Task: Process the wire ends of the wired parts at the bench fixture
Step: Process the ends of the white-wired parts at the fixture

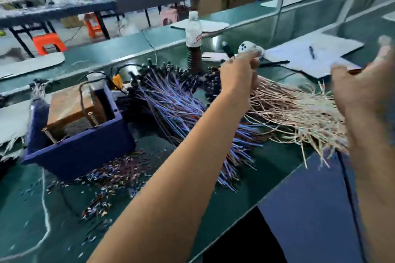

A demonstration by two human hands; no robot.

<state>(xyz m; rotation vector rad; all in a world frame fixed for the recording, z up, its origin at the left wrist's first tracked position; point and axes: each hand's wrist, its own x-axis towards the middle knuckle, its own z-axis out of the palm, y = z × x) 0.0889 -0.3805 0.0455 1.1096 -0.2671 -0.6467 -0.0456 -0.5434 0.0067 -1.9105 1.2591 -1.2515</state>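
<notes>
Above the bench (149,209), left hand (238,74) grips a white part (249,47). Its wires (299,111) trail toward the spread, empty right hand (363,83).

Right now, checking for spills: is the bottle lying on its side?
No, the bottle stands upright on the bench behind the wires.

Ahead of me a plastic bottle (193,29) stands upright; a pen (311,52) lies on paper (333,49); orange stools (48,43) behind.
</notes>
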